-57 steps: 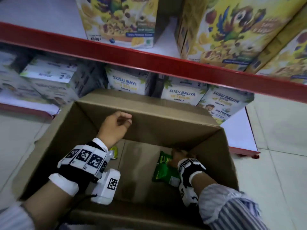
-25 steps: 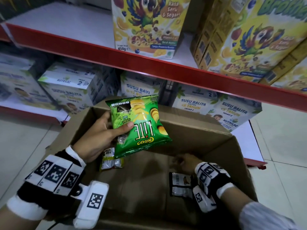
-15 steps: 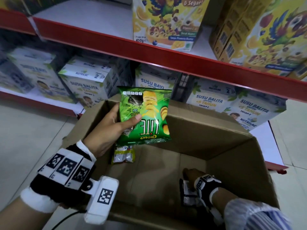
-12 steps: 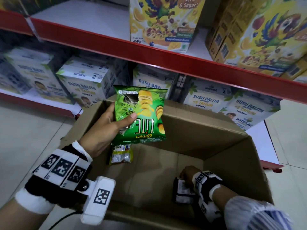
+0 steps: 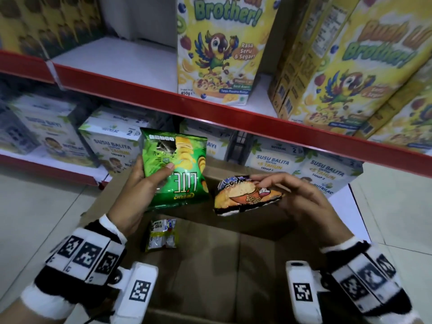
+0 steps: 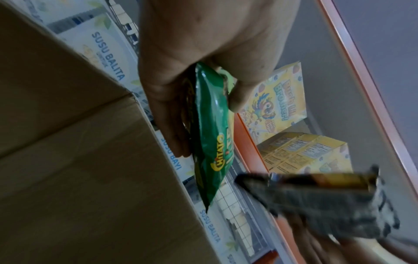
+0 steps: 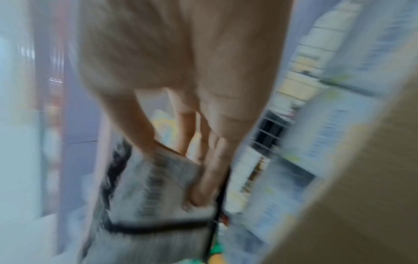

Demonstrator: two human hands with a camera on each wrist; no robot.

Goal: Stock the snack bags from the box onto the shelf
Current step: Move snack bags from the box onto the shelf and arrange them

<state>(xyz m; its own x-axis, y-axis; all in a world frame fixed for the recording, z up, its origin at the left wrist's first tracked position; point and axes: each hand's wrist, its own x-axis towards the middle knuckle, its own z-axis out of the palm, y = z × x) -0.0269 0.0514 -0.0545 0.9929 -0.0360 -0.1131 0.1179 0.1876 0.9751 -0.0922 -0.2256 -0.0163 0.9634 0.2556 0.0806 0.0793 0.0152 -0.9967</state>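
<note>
Gripping the green chip bag [image 5: 175,170], the left hand [image 5: 138,188] sits nearest the bare shelf [image 5: 121,64] at eleven o'clock, while the right hand [image 5: 301,197] pinches the orange snack bag [image 5: 245,195].

Shop aisle, probably grocery: red-edged shelf [image 5: 210,106], cereal boxes [image 5: 219,50], milk-powder cartons [image 5: 275,160].

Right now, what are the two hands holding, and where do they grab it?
The left hand grips the green chip bag by its left side. The right hand pinches the orange snack bag at its right end.

Blurred right hand [image 7: 181,89] gripping snack bag [image 7: 153,187]
</note>
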